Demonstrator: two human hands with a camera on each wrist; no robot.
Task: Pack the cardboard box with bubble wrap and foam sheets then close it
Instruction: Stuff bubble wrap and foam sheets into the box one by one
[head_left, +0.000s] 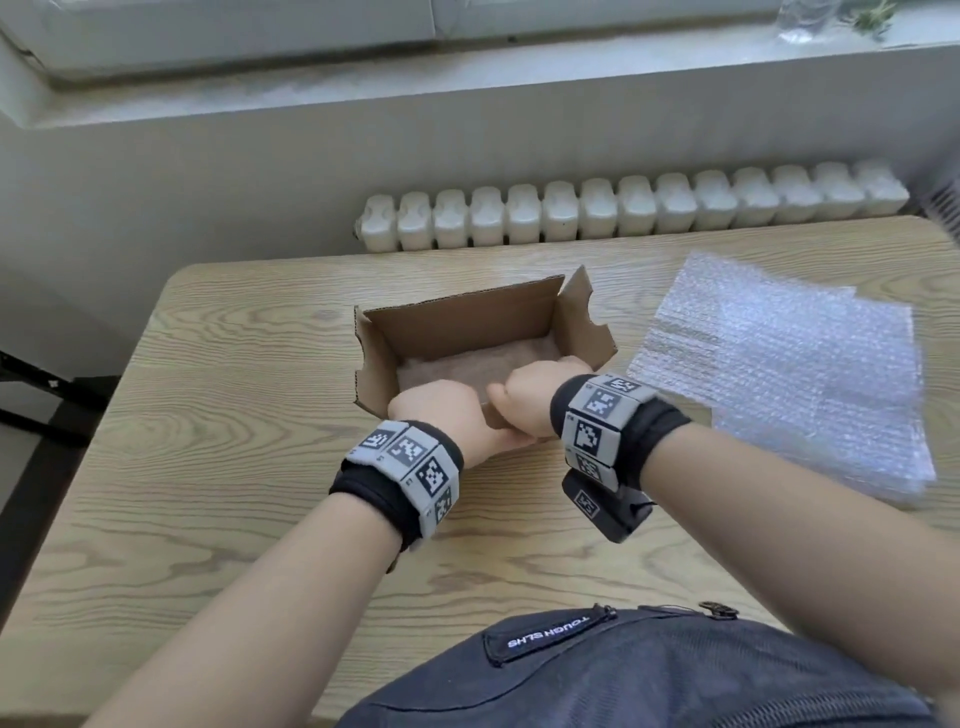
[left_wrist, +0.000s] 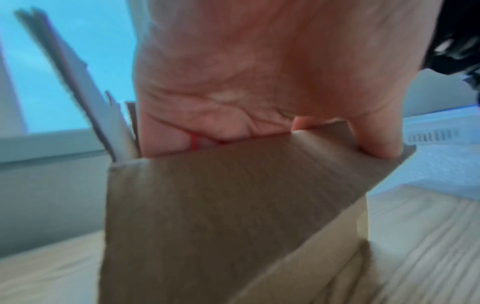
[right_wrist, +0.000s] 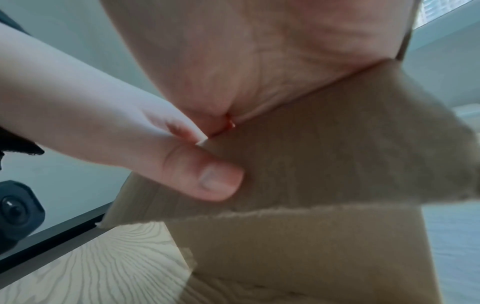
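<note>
Box (head_left: 467, 332): open, one pale sheet (head_left: 467, 358) inside. Left hand (head_left: 436, 410) and right hand (head_left: 530, 395) both grip its near flap (right_wrist: 324, 144). Bubble wrap (head_left: 789, 374) right of hands, unpacked. Closing outstanding.

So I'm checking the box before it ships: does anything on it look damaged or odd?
Yes. The cardboard box has ragged flap edges: the right flap shows bite-like notches, and the near flap has a rough, torn-looking edge.
</note>
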